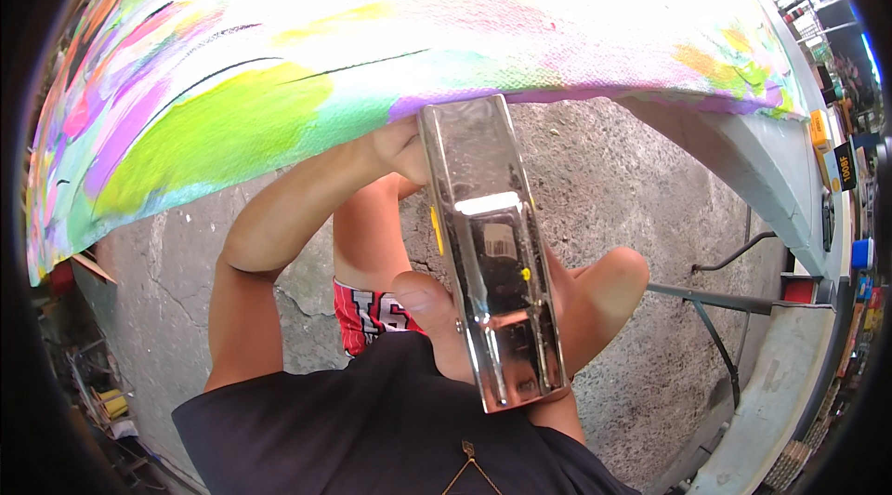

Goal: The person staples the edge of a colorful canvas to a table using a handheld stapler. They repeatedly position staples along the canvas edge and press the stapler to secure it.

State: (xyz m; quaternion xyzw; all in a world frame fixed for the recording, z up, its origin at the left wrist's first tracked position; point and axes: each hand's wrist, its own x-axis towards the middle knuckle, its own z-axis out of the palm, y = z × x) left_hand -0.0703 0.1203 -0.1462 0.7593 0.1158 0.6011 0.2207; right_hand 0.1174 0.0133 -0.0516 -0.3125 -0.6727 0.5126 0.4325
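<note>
The right hand (446,328) is wrapped around the near end of a chrome staple gun (491,253), thumb on its left flank and the rest of the fingers hidden behind the body, so the grip reads as firm and closed around the tool. The gun points away from the person, its far nose pressed up against the lower edge of a brightly painted canvas (279,77) that arches across the far half of the view in greens, pinks and yellows. The left hand (401,149) reaches up from the left and touches the canvas edge just beside the gun's nose, fingers curled onto the fabric as if pinching it taut; exactly how much cloth it holds is hidden by the tool. Below lies a rough concrete floor (632,188), with a knee (621,272) showing to the right of the gun and a pale painted frame (743,170) curving off at the right. To do this step well, I would judge that the nose should sit flat and square on the edge, the fabric stay stretched with no wrinkle, and the left fingertips stay clear of the nose before any squeeze
</note>
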